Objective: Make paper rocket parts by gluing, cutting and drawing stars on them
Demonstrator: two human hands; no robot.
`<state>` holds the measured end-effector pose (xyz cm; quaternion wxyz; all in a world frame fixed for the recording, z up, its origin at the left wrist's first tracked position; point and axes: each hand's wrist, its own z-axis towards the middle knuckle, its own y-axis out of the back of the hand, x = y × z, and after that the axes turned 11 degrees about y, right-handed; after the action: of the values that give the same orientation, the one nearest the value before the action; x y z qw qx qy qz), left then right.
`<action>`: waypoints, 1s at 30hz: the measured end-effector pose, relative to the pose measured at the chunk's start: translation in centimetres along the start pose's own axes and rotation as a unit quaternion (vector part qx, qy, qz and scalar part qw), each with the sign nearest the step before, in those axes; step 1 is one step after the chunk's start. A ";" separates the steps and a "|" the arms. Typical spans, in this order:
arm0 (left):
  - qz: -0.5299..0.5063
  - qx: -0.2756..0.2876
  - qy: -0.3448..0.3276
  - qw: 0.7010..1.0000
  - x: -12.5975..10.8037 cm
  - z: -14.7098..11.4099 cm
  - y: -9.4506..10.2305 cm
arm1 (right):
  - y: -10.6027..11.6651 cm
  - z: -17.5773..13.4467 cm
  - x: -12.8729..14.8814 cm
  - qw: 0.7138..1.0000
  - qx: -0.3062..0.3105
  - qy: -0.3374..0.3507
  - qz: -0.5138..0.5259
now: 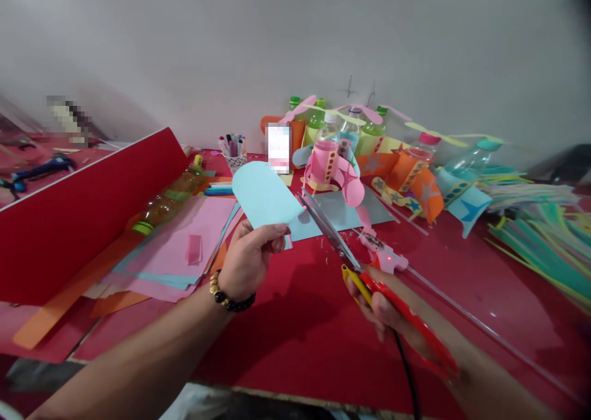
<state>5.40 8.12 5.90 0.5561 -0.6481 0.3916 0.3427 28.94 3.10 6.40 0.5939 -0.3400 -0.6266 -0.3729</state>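
Observation:
My left hand (255, 254) is closed, pinching the lower edge of a light blue paper piece (263, 195) with a rounded top. In my right hand (381, 306) is a pair of scissors (335, 238) with one red and one yellow handle. Their blades point up and left, with the tips close to the right corner of the paper; whether they touch it I cannot tell. To the right of the scissors lies a pink glue gun (385, 257), its black cord running below my right hand.
Bottles dressed in paper, such as a pink one (323, 161) and an orange one (418, 161), stand at the back. Paper sheets (180, 229) and a red board (87, 217) lie left. A pen cup (235, 161) stands beside a phone (278, 149). Paper strips (545, 235) lie right.

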 end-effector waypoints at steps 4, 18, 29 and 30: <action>0.007 -0.004 0.002 1.000 0.2 0.2 0.1 | -0.1 0.2 0.3 1.000 -0.015 -0.008 -0.007; 0.022 0.008 -0.002 1.000 0.2 -0.1 -0.1 | -0.5 0.6 0.1 1.000 -0.025 0.014 -0.004; 0.036 0.006 -0.004 0.999 0.3 -0.2 -0.1 | 0.0 1.2 -1.7 0.997 -0.038 -0.029 0.052; 0.037 0.007 -0.004 0.999 0.4 -0.2 -0.1 | 0.0 1.2 -1.7 0.998 -0.037 -0.026 0.037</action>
<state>5.63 7.91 5.65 0.5491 -0.6277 0.4157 0.3629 28.45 4.20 4.71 0.5780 -0.3946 -0.6141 -0.3649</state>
